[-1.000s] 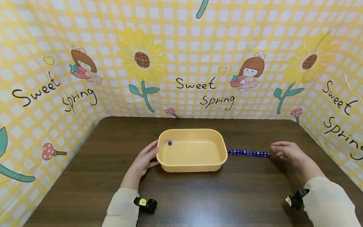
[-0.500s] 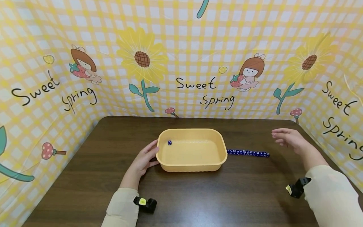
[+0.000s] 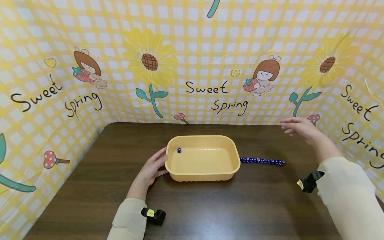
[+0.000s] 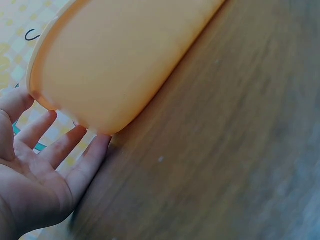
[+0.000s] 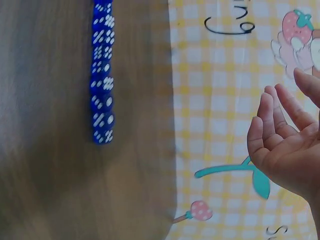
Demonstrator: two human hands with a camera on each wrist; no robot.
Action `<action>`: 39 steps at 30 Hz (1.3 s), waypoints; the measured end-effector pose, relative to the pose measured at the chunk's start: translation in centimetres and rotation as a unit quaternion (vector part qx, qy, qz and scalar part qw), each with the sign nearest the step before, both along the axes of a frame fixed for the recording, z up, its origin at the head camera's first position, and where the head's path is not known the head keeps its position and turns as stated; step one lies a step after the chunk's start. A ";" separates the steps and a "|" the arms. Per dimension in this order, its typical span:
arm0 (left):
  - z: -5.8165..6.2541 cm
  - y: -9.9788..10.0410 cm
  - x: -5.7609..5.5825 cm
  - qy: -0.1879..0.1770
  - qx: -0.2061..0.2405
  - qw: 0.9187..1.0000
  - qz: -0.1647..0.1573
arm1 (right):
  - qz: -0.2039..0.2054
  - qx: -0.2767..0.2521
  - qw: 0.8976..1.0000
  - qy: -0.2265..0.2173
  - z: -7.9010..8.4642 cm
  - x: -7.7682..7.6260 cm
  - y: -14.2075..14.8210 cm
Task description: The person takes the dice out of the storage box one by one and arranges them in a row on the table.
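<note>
A yellow plastic bin stands mid-table with a single blue die inside, near its left end. At that end my left hand rests its fingertips on the bin; in the left wrist view its spread fingers touch the outer wall. A straight row of blue dice with white pips reaches right from the bin's right end. My right hand is raised beyond that row, over the far right of the table, fingers loosely bent and holding nothing. The right wrist view shows the dice row apart from the hand.
The dark wooden table ends at the back against a yellow checked cloth with printed flowers and girls. That cloth also hangs on both sides. Small black cameras are worn on both wrists.
My right hand has moved up and away from the right end of the dice row toward the back of the table. The left hand, the bin and the dice stay in place.
</note>
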State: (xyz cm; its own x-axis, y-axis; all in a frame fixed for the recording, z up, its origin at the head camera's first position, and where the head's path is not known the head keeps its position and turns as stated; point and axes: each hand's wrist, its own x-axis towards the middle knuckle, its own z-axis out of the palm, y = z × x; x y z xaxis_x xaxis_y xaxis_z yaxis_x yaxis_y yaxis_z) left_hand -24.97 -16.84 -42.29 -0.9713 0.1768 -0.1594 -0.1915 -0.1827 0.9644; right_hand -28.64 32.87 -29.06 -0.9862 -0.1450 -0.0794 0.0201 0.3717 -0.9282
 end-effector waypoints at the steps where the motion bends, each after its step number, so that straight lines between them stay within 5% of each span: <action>1: 0.0 0.0 0.0 0.000 0.000 1.000 0.000 | 0.000 0.008 1.000 0.004 0.2 -0.2 -0.4; 14: 0.0 -0.3 0.1 -0.003 -0.005 1.000 0.004 | 0.014 0.039 0.999 0.032 2.6 -2.6 -6.9; 39: 0.1 0.0 0.1 0.000 -0.009 1.000 0.002 | 0.092 -0.010 0.996 0.016 1.3 -4.6 -18.6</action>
State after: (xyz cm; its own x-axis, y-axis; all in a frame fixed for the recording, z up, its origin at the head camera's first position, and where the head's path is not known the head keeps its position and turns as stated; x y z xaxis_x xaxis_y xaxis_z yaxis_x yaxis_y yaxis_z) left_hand -24.90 -16.87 -42.21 -0.9718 0.1698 -0.1634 -0.1917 -0.1663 0.9673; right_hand -33.19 14.27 -27.80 -0.9450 -0.3242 -0.0445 -0.0752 0.3474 -0.9347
